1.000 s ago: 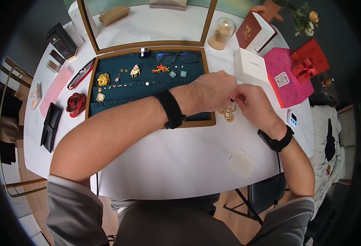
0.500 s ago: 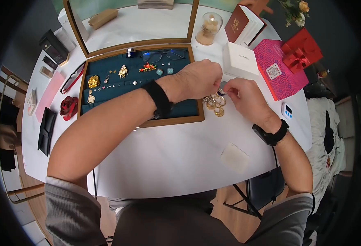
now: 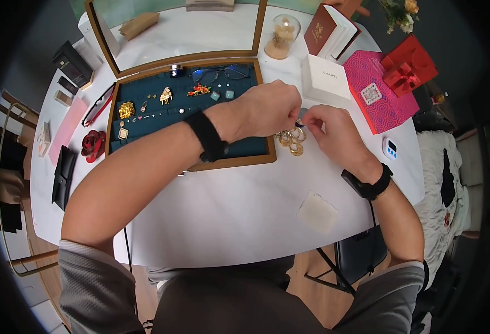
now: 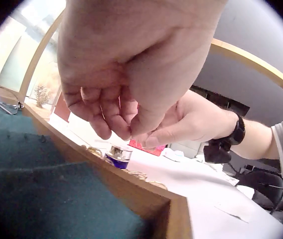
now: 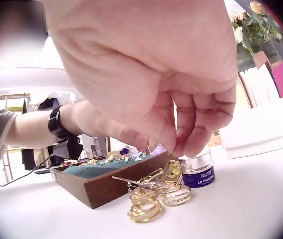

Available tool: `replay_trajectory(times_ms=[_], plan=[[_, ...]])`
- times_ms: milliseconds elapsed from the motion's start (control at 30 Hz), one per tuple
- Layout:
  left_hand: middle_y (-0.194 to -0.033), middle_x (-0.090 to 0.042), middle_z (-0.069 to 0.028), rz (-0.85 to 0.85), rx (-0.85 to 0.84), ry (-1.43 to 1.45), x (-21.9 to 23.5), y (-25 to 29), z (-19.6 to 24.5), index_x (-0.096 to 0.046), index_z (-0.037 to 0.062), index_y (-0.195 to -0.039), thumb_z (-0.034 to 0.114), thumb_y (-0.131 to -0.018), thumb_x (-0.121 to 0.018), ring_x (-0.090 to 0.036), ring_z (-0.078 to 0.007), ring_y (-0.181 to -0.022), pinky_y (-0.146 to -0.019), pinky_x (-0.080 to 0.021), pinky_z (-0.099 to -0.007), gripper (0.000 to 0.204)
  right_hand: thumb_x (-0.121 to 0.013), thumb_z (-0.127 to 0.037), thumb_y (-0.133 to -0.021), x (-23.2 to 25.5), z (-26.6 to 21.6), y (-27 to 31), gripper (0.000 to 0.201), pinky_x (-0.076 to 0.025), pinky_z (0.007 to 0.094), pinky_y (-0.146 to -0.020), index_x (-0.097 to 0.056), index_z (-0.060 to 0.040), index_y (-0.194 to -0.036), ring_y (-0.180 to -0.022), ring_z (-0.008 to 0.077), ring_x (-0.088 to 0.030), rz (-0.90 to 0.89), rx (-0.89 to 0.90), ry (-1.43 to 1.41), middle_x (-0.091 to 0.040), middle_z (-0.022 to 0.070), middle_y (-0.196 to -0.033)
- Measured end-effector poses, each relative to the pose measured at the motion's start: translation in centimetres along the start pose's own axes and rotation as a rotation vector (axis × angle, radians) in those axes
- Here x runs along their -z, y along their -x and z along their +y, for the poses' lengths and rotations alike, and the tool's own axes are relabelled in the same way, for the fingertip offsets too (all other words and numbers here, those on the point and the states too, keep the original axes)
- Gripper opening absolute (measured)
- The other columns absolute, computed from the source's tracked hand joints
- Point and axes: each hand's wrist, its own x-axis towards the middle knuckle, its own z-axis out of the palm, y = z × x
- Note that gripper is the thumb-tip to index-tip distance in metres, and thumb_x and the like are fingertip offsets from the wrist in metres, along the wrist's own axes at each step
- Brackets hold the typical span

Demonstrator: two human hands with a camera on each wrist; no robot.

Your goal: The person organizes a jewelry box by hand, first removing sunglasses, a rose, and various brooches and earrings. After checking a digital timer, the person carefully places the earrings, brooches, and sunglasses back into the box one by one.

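Both hands meet over the table just off the right edge of the jewellery case. My left hand has its fingers curled, with the thumb and fingertips together. Facing it, my right hand pinches with thumb and fingertips. Between the two sets of fingertips a tiny thin piece shows, mostly hidden; I cannot tell its kind. Below the hands lies a heap of gold hoop earrings with silvery pieces among them. A blue jar with a silver lid stands beside the heap, under the right fingertips.
Brooches, earrings and eyeglasses lie on the case's green lining, its glass lid raised. Behind the hands stand a white box, a glass dome and a pink patterned bag. A cloth square lies in front.
The head view has shifted, so the table appears slightly further left. Both hands stay together over the earrings, fingertips close, and the jar shows more beside them than a second ago.
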Motion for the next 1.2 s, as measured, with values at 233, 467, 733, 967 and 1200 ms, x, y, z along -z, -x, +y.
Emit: replay_trajectory(times_ms=[233, 467, 733, 967, 1200], plan=[[-0.086, -0.071, -0.014, 0.075, -0.292, 0.146, -4.4, 3.9, 3.5, -0.071, 0.0037, -0.086, 0.007, -0.09, -0.073, -0.073, -0.0361, -0.087, -0.081, -0.06, -0.0452, 0.006, -0.067, 0.009, -0.091, 2.9, -2.3, 7.4, 0.012, -0.057, 0.041, -0.076, -0.07, 0.0012, -0.099, -0.083, 0.0388, -0.071, -0.072, -0.029, -0.04, -0.072, 0.019, -0.093], [-0.086, -0.07, -0.0157, -0.188, -0.25, 0.334, -10.6, 4.0, 7.5, -0.068, 0.0032, -0.083, 0.005, -0.09, -0.07, -0.069, -0.0386, -0.086, -0.078, -0.055, -0.0494, 0.008, -0.072, 0.009, -0.092, 1.4, -0.7, 15.4, 0.013, -0.058, 0.0365, -0.074, -0.068, -0.0004, -0.1, -0.079, 0.0275, -0.071, -0.345, -0.184, -0.291, -0.071, 0.0137, -0.091], [-0.081, -0.067, -0.0212, -0.153, -0.421, 0.268, -12.2, 4.1, 7.2, -0.064, -0.0008, -0.08, -0.001, -0.091, -0.066, -0.067, -0.0419, -0.085, -0.077, -0.053, -0.0513, 0.011, -0.073, 0.008, -0.092, 1.1, -0.8, 17.2, 0.012, -0.058, 0.0382, -0.072, -0.068, -0.0001, -0.1, -0.078, 0.0315, -0.071, -0.238, -0.193, -0.276, -0.071, 0.0136, -0.09], [-0.097, -0.071, -0.022, -0.235, -0.372, 0.239, -10.0, 6.1, 7.4, -0.066, -0.0037, -0.091, -0.005, -0.09, -0.065, -0.07, -0.0391, -0.102, -0.09, -0.057, -0.0473, 0.002, -0.08, 0.004, -0.085, 1.7, -1.5, 18.7, 0.03, -0.061, 0.0417, -0.086, -0.073, 0.0028, -0.114, -0.101, 0.0368, -0.072, -0.119, 0.037, 0.085, -0.071, 0.0182, -0.116], [-0.143, -0.065, -0.022, -0.159, -0.64, -0.295, -9.9, 8.8, 6.2, -0.072, -0.0095, -0.118, 0.008, -0.095, -0.068, -0.06, -0.0327, -0.136, -0.109, -0.055, -0.0395, 0.029, -0.087, -0.029, -0.084, 0.7, -2.8, 22.0, 0.073, -0.047, 0.0503, -0.118, -0.064, 0.0134, -0.138, -0.148, 0.0431, -0.052, -0.323, 0.181, 0.389, -0.054, 0.0293, -0.157]])
